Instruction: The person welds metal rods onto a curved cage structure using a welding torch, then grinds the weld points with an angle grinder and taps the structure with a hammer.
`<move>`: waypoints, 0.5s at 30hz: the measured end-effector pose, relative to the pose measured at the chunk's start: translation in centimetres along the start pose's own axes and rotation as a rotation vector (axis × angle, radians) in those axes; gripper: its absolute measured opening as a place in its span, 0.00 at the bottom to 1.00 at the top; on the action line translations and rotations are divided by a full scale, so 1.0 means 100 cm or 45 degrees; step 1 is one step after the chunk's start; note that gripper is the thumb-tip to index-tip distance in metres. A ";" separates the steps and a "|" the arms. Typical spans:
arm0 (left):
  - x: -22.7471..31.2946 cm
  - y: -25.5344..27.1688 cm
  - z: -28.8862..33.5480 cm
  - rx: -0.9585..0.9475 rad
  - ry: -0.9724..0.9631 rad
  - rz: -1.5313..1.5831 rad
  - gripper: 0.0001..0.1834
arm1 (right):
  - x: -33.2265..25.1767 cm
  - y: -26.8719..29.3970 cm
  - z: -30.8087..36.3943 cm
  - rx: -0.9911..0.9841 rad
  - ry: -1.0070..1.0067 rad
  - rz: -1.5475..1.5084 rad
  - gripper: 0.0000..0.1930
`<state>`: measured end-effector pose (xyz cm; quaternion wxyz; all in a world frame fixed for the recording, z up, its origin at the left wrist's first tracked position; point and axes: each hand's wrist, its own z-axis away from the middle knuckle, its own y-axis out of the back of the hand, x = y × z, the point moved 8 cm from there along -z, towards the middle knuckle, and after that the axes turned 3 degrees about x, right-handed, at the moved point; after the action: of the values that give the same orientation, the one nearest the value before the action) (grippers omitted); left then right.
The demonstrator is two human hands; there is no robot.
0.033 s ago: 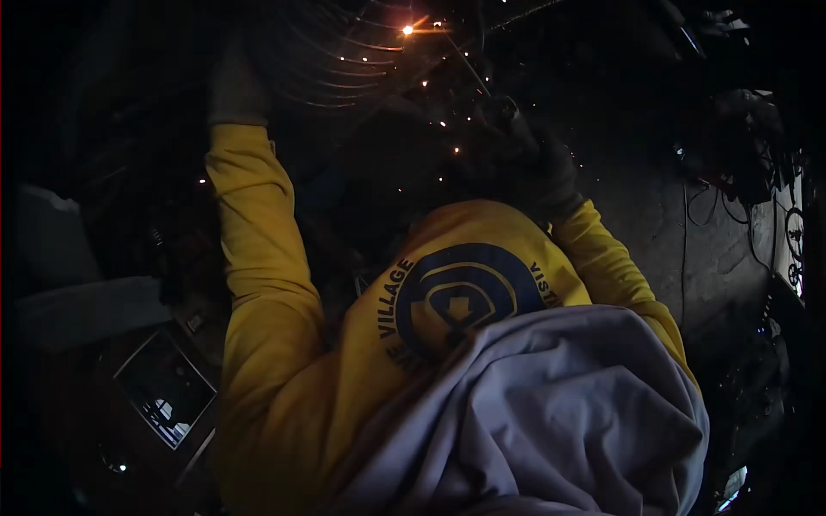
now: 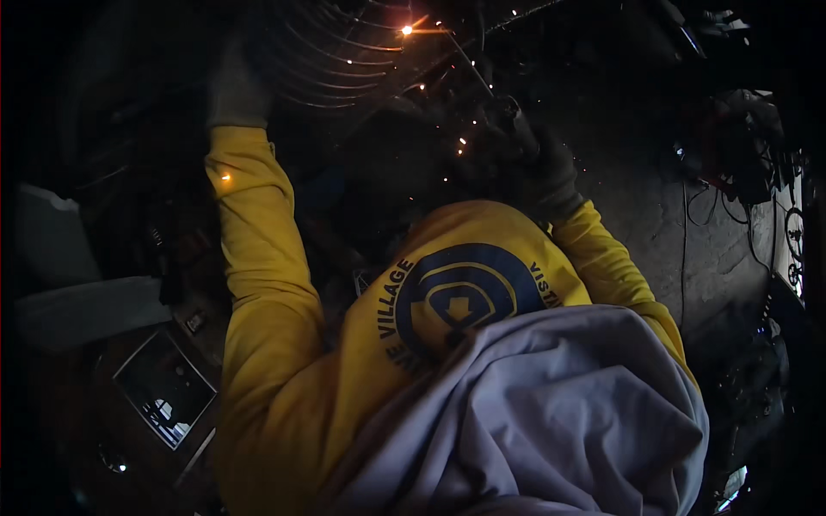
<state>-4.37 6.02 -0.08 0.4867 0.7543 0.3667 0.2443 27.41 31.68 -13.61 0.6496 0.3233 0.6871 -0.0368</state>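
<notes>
My right hand [image 2: 555, 176], in a dark work glove, is closed round a welding electrode holder [image 2: 520, 129]. A thin electrode [image 2: 469, 62] runs from it up and to the left, towards a bright orange glow. Beside the glow, at the top, curved metal bars [image 2: 344, 73] lie in a row like a rounded grille. My left hand [image 2: 239, 90], also gloved, is at the left side of these bars. Its fingers fade into the dark, so their grip cannot be made out. Sparks scatter below the glow, and one bright spark shows on my left sleeve [image 2: 249, 193].
A framed dark reflective panel [image 2: 165, 389] lies at lower left, below a pale board [image 2: 90, 310]. Cables [image 2: 686, 249] hang or run along the grey surface at right, near a dark red-tinged object [image 2: 744, 142]. Grey-mauve cloth [image 2: 551, 404] drapes across the lower foreground.
The sparks have shifted, and a bright one now shows on my left sleeve. The surroundings look slightly brighter. Both hands stay nearly in place.
</notes>
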 end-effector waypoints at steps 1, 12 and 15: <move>0.000 0.000 0.001 0.000 0.002 0.001 0.30 | 0.002 0.000 -0.001 -0.002 0.000 0.001 0.18; 0.001 0.011 -0.014 -0.268 0.205 -0.056 0.31 | 0.022 0.006 -0.001 -0.040 -0.151 0.135 0.27; -0.014 0.008 -0.014 -0.088 -0.001 0.041 0.44 | 0.022 0.008 0.000 -0.024 -0.120 0.041 0.26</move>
<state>-5.98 5.51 1.20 0.5086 0.7429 0.3457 0.2646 27.93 33.13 -15.31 0.6848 0.3261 0.6508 -0.0348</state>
